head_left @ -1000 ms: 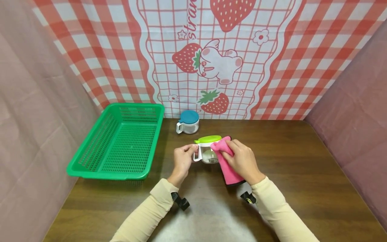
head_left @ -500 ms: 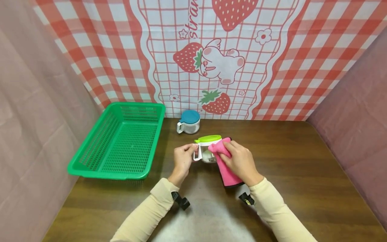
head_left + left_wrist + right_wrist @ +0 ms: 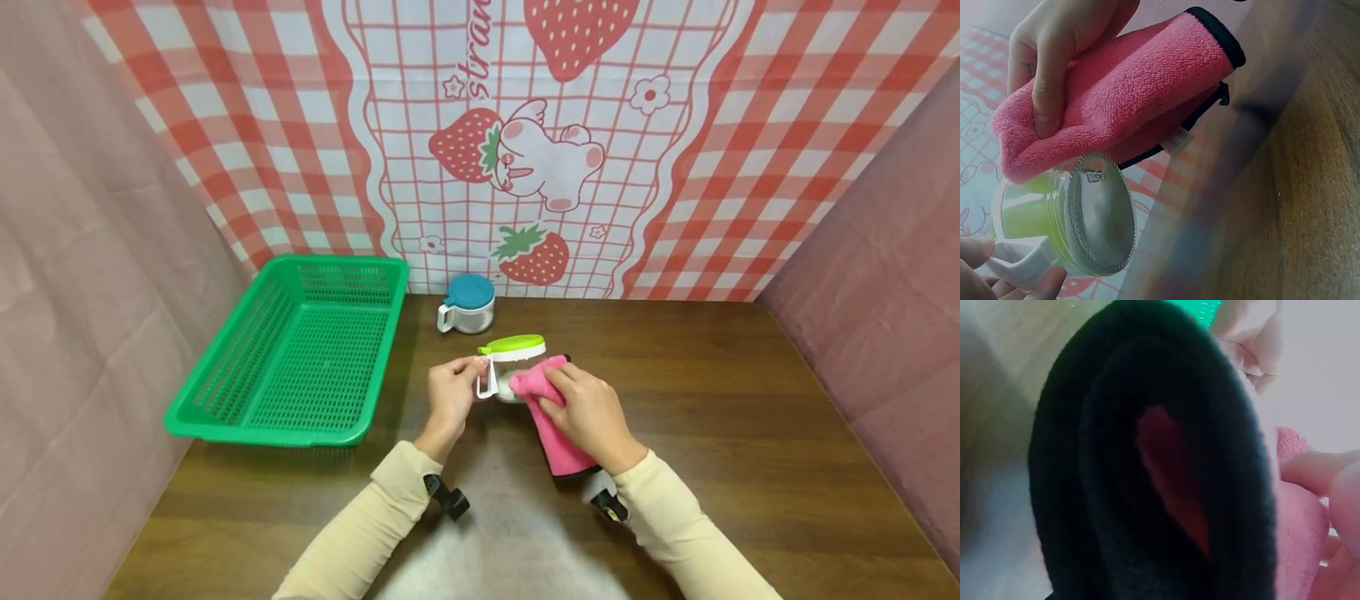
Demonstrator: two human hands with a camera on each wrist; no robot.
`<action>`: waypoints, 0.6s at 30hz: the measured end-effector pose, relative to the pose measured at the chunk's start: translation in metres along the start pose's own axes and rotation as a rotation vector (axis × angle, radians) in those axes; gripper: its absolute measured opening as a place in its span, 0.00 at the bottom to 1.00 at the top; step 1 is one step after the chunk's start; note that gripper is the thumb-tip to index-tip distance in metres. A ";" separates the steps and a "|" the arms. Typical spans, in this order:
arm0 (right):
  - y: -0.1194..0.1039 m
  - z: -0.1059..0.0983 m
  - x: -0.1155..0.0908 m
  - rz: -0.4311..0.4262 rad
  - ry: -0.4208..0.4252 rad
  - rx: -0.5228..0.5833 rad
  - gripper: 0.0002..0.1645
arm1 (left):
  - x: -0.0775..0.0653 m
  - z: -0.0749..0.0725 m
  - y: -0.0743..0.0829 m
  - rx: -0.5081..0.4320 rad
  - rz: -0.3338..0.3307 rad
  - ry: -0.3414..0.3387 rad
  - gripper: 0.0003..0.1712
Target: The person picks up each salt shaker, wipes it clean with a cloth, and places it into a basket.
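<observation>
My left hand (image 3: 452, 395) pinches the white handle (image 3: 1025, 259) of a clear glass jar (image 3: 1102, 215) with a green lid (image 3: 515, 342). The jar is held up off the table, its ridged base facing the left wrist camera. In my right hand (image 3: 592, 414) is a folded pink cloth (image 3: 558, 433) with black edging, gripped between thumb and fingers. The cloth's bunched end lies against the jar's right side and covers part of it. Its black-edged fold (image 3: 1154, 450) fills much of the right wrist view and hides the jar there.
A second jar with a blue lid (image 3: 470, 292) and white handle stands behind, near the back of the wooden table (image 3: 735, 433). To the left sits a green plastic basket (image 3: 375, 367). A red checked curtain (image 3: 720, 167) hangs behind the table.
My right hand has moved the cloth down and left over the jar's side, toward the front. The left hand and jar have shifted only slightly left.
</observation>
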State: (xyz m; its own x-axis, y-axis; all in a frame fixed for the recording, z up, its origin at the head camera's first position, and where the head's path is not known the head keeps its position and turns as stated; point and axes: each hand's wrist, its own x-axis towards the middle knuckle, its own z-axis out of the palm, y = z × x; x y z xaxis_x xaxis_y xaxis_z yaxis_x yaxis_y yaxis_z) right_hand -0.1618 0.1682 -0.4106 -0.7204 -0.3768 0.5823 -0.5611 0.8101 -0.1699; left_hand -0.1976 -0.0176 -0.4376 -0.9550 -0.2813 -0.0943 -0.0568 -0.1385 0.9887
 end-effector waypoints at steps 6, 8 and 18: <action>0.000 -0.002 0.001 0.019 -0.023 -0.013 0.18 | 0.000 0.001 -0.002 0.016 0.025 0.020 0.10; -0.001 -0.003 0.004 0.030 -0.029 -0.016 0.18 | 0.000 0.001 -0.004 0.033 0.039 0.032 0.10; -0.009 -0.014 0.028 0.060 -0.055 -0.040 0.17 | -0.004 0.007 -0.002 0.101 0.110 0.055 0.09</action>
State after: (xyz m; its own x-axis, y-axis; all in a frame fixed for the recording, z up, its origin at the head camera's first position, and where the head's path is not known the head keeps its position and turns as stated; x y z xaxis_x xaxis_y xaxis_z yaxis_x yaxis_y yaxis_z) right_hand -0.1711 0.1570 -0.3817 -0.7741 -0.3508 0.5269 -0.5008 0.8486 -0.1708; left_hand -0.1957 -0.0098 -0.4386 -0.9400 -0.3411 0.0114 0.0154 -0.0090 0.9998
